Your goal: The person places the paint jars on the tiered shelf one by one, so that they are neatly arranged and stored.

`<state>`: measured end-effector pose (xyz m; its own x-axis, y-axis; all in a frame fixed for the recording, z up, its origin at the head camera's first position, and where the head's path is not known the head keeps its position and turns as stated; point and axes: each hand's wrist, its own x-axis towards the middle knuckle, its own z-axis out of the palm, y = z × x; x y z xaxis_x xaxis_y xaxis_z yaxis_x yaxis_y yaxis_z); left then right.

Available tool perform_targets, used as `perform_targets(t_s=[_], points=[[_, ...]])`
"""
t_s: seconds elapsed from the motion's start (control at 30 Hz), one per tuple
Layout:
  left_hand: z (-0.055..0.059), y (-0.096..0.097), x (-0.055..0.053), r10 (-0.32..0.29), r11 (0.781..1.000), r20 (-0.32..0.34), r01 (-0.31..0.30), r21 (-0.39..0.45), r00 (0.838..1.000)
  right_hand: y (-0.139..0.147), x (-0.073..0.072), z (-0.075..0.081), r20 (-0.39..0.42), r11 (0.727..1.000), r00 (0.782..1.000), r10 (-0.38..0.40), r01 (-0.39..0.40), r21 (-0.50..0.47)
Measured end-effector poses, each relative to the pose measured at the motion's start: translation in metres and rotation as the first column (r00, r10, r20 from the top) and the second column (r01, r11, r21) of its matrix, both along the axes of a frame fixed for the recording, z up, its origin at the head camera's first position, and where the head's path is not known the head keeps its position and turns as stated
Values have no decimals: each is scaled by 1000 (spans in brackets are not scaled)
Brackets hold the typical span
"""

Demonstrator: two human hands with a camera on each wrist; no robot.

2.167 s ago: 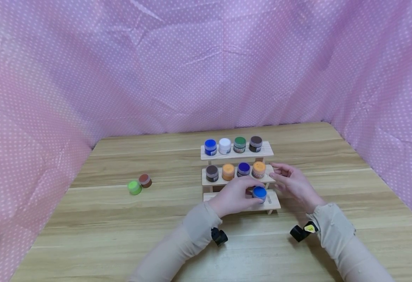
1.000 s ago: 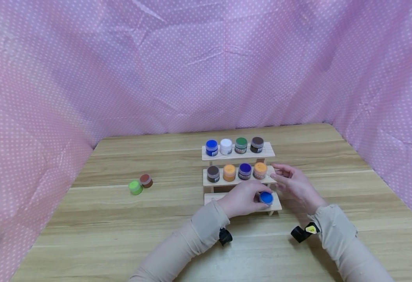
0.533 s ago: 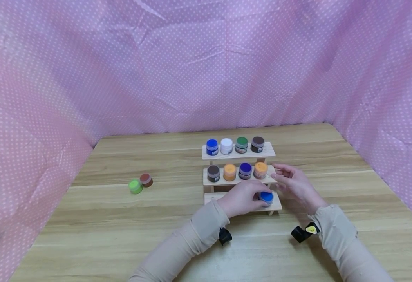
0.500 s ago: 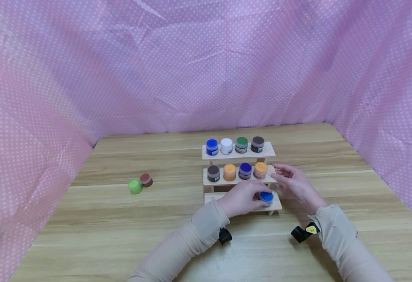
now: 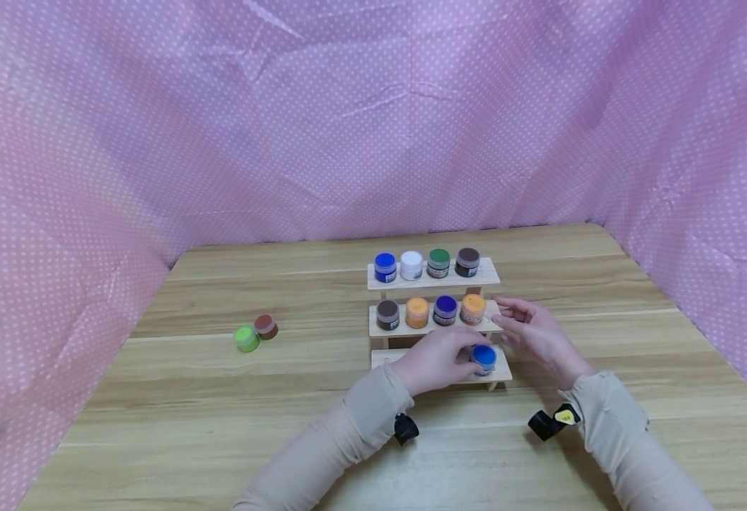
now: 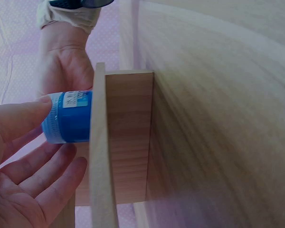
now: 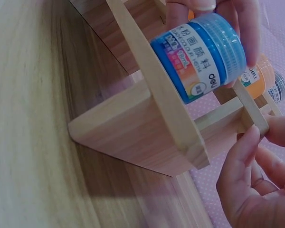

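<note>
A blue-lidded paint jar (image 5: 483, 358) stands upright near the right end of the front, lowest tier of a wooden step rack (image 5: 503, 372). My left hand (image 5: 437, 358) is around it from the left; in the left wrist view the thumb is at the lid of the paint jar (image 6: 75, 118) and the other fingers curve beside it. The jar's base meets the plank (image 7: 168, 104). My right hand (image 5: 536, 337) pinches the right end of the middle tier between thumb and finger, as the right wrist view shows at the plank corner.
The middle tier bears dark brown, orange, purple and orange jars (image 5: 417, 312). Blue, white, green and brown jars (image 5: 439, 263) line the top tier. A light green jar (image 5: 246, 338) and a reddish-brown jar (image 5: 266, 326) stand on the table at left. A pink dotted curtain (image 5: 373, 142) hangs behind.
Since the oldest frame my left hand has shifted the blue jar right and slightly nearer along the front tier. Lately the fingers have eased slightly off its lid. My right hand has held its place.
</note>
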<state>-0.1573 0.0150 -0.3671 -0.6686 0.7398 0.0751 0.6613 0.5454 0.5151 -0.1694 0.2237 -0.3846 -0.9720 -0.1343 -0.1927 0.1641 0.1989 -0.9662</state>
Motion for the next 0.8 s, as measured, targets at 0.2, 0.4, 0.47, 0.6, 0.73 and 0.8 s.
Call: perform_targets(t_s=[0.2,0.4,0.47,0.6,0.73,0.8], points=[[6,-6,1,45,996,32,-48,81,998,0,0,0,7,1000,1000,1,-1,10],[16,-15,7,66,977,28,-70,203,997,0,-1,-1,16,1000,1000,-3,3,18],[19,-18,9,66,969,15,-68,237,998,0,-1,-1,28,1000,1000,-8,7,12],[23,-23,12,66,958,-15,-59,282,998,0,-2,0,45,1000,999,-14,14,3],[26,-29,15,81,944,-52,-59,326,995,0,-1,1,40,1000,999,-13,13,13],[27,-32,15,91,937,-69,-62,344,993,-1,-1,0,36,1000,999,-13,12,25]])
